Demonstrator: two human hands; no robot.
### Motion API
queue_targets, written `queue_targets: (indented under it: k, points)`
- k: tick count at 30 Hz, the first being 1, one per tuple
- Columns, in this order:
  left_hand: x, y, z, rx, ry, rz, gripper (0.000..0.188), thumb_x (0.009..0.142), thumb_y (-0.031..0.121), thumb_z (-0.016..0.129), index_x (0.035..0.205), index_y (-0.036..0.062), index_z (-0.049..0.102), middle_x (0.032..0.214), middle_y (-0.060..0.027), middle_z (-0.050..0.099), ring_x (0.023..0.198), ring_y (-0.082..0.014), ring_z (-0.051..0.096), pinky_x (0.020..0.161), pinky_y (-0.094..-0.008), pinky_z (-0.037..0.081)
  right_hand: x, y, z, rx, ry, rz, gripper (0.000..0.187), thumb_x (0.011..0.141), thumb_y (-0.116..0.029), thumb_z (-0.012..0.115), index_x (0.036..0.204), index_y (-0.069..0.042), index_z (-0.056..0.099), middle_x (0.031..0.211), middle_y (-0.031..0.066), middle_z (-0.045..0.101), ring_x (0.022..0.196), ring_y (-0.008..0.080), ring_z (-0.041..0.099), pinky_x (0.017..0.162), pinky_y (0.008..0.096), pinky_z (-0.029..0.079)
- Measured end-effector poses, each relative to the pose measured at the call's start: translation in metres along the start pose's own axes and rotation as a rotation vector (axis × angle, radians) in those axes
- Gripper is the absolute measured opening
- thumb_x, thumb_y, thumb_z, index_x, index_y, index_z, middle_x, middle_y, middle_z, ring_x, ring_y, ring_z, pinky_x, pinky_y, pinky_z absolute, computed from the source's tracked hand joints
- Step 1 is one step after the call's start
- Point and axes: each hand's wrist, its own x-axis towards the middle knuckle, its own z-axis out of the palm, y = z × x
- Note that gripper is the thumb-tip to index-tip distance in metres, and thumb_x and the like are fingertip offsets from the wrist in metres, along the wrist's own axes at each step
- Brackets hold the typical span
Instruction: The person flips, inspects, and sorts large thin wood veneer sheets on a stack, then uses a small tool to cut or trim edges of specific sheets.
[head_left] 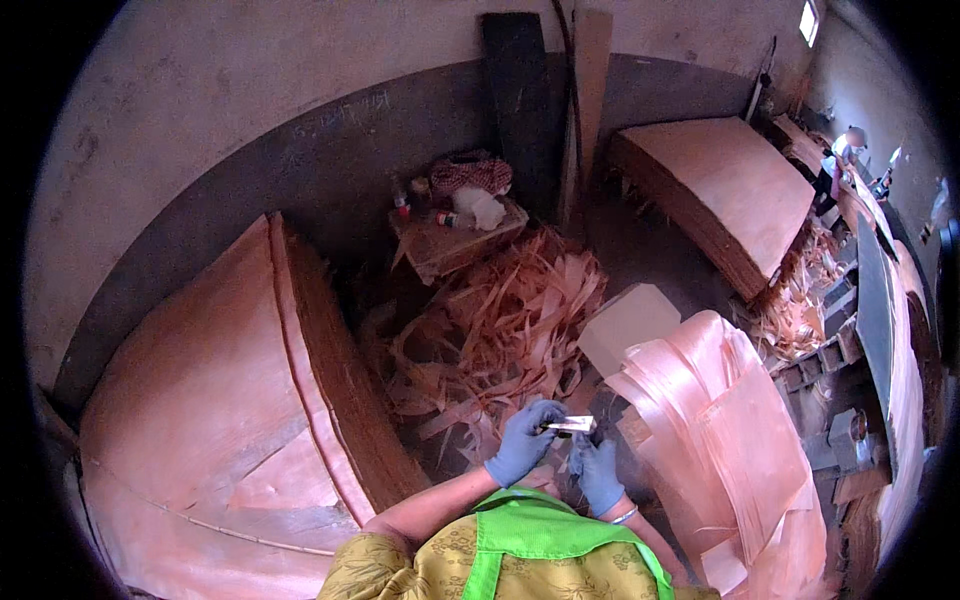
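Note:
Both my hands wear blue-grey gloves and meet in front of my green apron. My left hand (527,441) pinches one end of a small flat white piece (572,424) with dark edges; its exact kind is too small to make out. At the other end of that piece, the fingers of my right hand (598,473) close in on it from below. Just right of my hands lies a curved pile of thin wood veneer sheets (715,430). Beyond my hands a heap of torn veneer strips (510,310) covers the floor.
To the left rises a tall stack of veneer sheets (210,400); another stack (730,180) stands at far right. A small table (450,252) by the wall bears bottles and a checked cloth. Boards lean near the wall. At the far right edge a person (835,170) works.

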Motion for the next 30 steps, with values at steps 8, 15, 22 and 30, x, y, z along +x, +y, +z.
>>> queue_targets:
  k: [8, 15, 22, 30]
  points:
    - [0.013, -0.029, -0.059, 0.464, -0.232, 0.186, 0.027, 0.07, 0.011, 0.064, 0.097, 0.009, 0.06, 0.101, -0.0111, 0.062, 0.087, -0.033, 0.059, 0.073, -0.04, 0.048, 0.039, -0.01, 0.055, -0.123, 0.07, 0.182, 0.021, 0.087, -0.026, 0.063, 0.079, -0.007, 0.062, 0.054, -0.005, 0.045, 0.043, 0.0049, 0.038, 0.04, 0.0228, 0.028]
    - [0.028, -0.016, -0.074, 0.066, -0.249, -0.338, 0.027, 0.083, 0.018, 0.063, 0.105, 0.003, 0.057, 0.098, -0.0157, 0.062, 0.086, -0.0265, 0.062, 0.075, -0.036, 0.049, 0.082, 0.001, 0.047, -0.432, -0.084, -0.177, 0.021, 0.088, -0.021, 0.063, 0.089, 0.0, 0.064, 0.072, -0.0001, 0.061, 0.061, 0.0078, 0.053, 0.054, 0.0249, 0.044]
    - [0.024, -0.064, -0.07, -0.367, -0.257, -0.667, 0.031, 0.086, 0.021, 0.064, 0.104, -0.0021, 0.055, 0.089, -0.0068, 0.061, 0.08, -0.0123, 0.056, 0.071, -0.0291, 0.048, 0.097, -0.007, 0.057, -0.684, -0.156, -0.191, 0.02, 0.085, -0.018, 0.065, 0.083, 0.002, 0.061, 0.071, 0.0014, 0.06, 0.066, 0.0061, 0.051, 0.057, 0.0257, 0.043]
    - [0.081, -0.055, -0.052, 0.089, -0.34, -0.12, 0.056, 0.082, 0.018, 0.068, 0.13, 0.0025, 0.045, 0.122, -0.0126, 0.054, 0.111, -0.0168, 0.052, 0.093, -0.0322, 0.042, 0.139, -0.007, 0.03, -0.471, 0.047, -0.02, 0.036, 0.085, -0.031, 0.066, 0.085, 0.005, 0.064, 0.072, 0.0086, 0.065, 0.065, 0.0099, 0.055, 0.055, 0.032, 0.044]
